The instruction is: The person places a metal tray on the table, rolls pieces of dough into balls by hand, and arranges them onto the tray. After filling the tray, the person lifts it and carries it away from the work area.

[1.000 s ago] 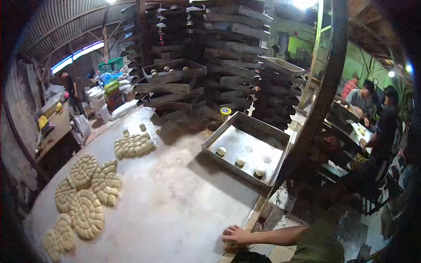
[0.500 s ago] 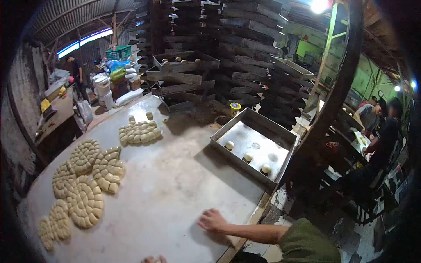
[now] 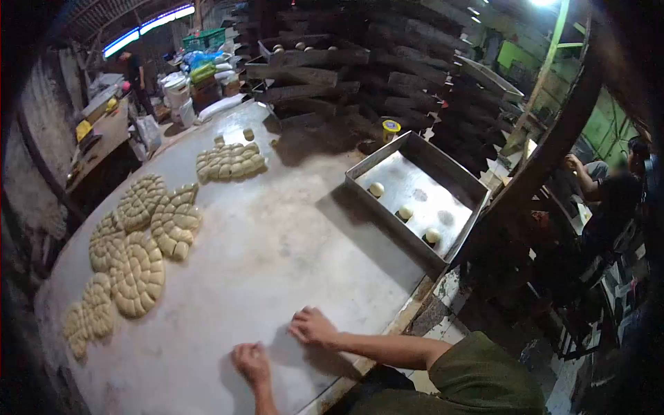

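My left hand (image 3: pixel 251 363) rests low on the pale worktable (image 3: pixel 228 277), its fingers curled down toward the surface. A little farther right, my right hand (image 3: pixel 312 326) is cupped on the same top, fingers bent under. Whatever lies beneath either palm is hidden. Coils of cut dough pieces (image 3: pixel 137 274) spread along the table's left side, with another block of dough pieces (image 3: pixel 230 162) toward the back. To the right of my hands, a metal tray (image 3: pixel 394 243) holds three round dough balls (image 3: pixel 405 212) in a row near its front side.
Tall stacks of dark trays (image 3: pixel 408 76) stand behind the table. A yellow tub (image 3: pixel 391 129) sits behind the metal tray. A slanting wooden post (image 3: pixel 546 159) rises at right. One person (image 3: pixel 135 76) is at far left; others (image 3: pixel 619 194) are at right.
My left hand has come up into view from the bottom edge and is beside my right hand. The right hand has shifted slightly left. The camera view has tilted downward.
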`<state>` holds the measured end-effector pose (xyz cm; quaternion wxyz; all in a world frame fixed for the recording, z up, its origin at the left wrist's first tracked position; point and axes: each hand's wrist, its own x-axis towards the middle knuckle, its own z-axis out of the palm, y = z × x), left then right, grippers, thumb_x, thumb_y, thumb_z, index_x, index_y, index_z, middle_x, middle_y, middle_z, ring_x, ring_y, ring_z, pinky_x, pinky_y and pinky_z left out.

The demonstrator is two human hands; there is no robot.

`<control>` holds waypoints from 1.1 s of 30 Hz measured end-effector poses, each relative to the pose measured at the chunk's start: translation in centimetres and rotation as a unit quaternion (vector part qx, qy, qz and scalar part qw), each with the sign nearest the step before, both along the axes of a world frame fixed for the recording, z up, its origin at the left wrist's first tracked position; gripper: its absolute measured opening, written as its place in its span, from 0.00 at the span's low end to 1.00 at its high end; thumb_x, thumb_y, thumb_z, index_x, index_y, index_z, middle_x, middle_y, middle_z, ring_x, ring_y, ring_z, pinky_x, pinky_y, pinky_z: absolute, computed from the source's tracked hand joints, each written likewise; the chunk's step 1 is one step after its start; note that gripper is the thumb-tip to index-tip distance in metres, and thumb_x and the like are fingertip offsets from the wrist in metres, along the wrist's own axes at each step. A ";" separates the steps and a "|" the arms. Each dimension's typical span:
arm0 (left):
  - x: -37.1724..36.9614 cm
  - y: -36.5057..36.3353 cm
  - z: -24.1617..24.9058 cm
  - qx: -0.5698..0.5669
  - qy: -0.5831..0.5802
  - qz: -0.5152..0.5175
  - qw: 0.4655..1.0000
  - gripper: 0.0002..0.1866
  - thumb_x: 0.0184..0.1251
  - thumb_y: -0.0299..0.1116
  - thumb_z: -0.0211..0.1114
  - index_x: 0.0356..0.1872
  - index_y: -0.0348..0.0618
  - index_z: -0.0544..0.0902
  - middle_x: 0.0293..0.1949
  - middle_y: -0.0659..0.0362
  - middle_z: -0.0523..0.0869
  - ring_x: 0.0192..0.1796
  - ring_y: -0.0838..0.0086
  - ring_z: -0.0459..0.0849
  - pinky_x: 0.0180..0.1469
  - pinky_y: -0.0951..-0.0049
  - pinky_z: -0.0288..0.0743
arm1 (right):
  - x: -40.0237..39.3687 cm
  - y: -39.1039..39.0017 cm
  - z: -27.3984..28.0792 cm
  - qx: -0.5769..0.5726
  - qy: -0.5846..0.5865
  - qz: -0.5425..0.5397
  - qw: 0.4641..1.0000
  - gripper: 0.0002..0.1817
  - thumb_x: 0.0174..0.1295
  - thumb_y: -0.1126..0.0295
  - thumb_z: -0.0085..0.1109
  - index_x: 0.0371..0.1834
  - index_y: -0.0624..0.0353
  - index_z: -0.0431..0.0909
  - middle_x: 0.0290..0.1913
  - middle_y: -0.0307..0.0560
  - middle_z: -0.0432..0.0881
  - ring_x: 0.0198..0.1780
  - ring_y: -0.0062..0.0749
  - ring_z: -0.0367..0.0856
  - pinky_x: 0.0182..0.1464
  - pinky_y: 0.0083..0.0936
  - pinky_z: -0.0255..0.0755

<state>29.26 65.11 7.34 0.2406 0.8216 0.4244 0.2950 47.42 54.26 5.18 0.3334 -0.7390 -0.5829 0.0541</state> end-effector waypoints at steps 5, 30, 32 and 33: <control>-5.1 -6.1 -0.8 0.051 0.020 -0.046 0.997 0.08 0.42 0.29 0.67 0.22 0.44 0.76 0.30 0.58 0.77 0.38 0.59 0.74 0.45 0.59 0.65 | 2.1 -8.8 -1.4 -0.013 -0.064 0.194 0.979 0.11 0.50 0.60 0.61 0.34 0.49 0.76 0.42 0.42 0.75 0.46 0.42 0.71 0.47 0.37 0.65; -2.1 -4.5 -0.6 0.069 0.090 0.063 0.992 0.06 0.47 0.31 0.68 0.22 0.46 0.78 0.33 0.59 0.79 0.39 0.62 0.76 0.45 0.60 0.69 | 10.2 -7.8 -0.1 -0.047 -0.088 0.150 0.984 0.06 0.51 0.70 0.58 0.33 0.55 0.75 0.39 0.44 0.74 0.43 0.44 0.69 0.47 0.40 0.64; 1.4 -3.7 -0.5 0.052 0.025 0.054 0.997 0.07 0.48 0.32 0.67 0.21 0.45 0.77 0.31 0.59 0.79 0.37 0.61 0.76 0.44 0.61 0.69 | 7.5 -3.5 1.3 -0.019 -0.044 0.125 0.991 0.06 0.51 0.71 0.58 0.33 0.56 0.75 0.39 0.44 0.75 0.43 0.44 0.69 0.47 0.39 0.64; 3.1 -4.1 -1.1 0.039 -0.021 0.037 0.998 0.07 0.48 0.32 0.67 0.20 0.44 0.77 0.29 0.59 0.79 0.37 0.61 0.76 0.44 0.62 0.69 | 6.1 -2.3 1.6 0.016 0.004 0.096 0.995 0.07 0.51 0.71 0.58 0.33 0.57 0.76 0.39 0.45 0.76 0.43 0.44 0.69 0.47 0.38 0.64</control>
